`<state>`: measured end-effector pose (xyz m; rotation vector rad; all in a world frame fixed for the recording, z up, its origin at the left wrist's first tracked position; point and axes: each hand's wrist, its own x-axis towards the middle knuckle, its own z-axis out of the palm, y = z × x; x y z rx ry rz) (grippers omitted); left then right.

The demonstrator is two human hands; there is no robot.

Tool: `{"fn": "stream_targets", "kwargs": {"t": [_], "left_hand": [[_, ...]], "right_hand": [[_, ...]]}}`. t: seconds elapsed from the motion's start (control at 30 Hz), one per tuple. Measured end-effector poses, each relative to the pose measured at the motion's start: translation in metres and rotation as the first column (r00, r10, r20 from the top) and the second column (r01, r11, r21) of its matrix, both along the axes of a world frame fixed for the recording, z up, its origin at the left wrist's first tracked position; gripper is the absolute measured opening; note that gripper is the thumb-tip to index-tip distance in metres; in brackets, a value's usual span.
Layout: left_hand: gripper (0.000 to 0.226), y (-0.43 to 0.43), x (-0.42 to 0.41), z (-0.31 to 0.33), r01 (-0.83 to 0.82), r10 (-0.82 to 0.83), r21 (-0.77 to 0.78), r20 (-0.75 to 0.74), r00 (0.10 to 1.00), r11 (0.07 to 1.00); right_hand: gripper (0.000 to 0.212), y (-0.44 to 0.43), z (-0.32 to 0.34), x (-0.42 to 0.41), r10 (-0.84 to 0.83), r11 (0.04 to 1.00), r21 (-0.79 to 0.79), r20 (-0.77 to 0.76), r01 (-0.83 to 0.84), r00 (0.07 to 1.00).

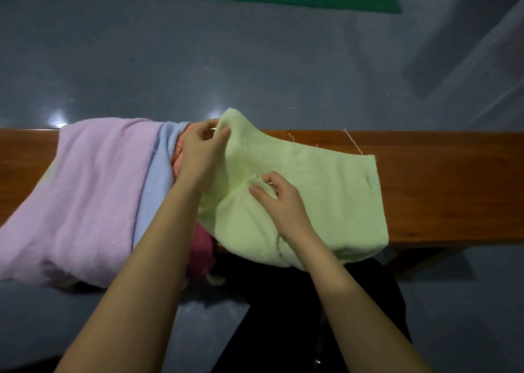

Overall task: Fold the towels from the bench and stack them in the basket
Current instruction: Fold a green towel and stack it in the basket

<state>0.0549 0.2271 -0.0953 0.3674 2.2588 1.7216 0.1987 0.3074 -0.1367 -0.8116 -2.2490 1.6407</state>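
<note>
Green towel (326, 191) lies across a wooden desk (448, 185), its near edge hanging over the front. The left hand (202, 149) pinches the towel's raised far-left corner, lifted above the desk. The right hand (273, 195) pinches a bunched fold near the towel's middle. Just left, a pink towel (85, 191), a blue towel (158, 180) and an orange cloth (178, 151) drape over the desk. Risk: the overhanging part could drag the towel to the floor, or the fold could land crooked. No basket is visible.
</note>
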Motion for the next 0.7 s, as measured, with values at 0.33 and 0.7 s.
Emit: {"fn": "stream_targets", "kwargs": {"t": [0.33,0.7], "left_hand": [[0.013,-0.023,0.087,0.035,0.149,-0.133,0.138,-0.121,0.984,0.979],[0.008,-0.07,0.182,0.07,0.372,-0.335,0.192,-0.203,0.92,0.908]], "right_hand": [[0.027,-0.028,0.067,0.074,-0.112,0.981,-0.188,-0.375,0.043,0.92],[0.005,-0.047,0.114,0.14,-0.06,0.998,-0.019,-0.339,0.057,0.939]]}}
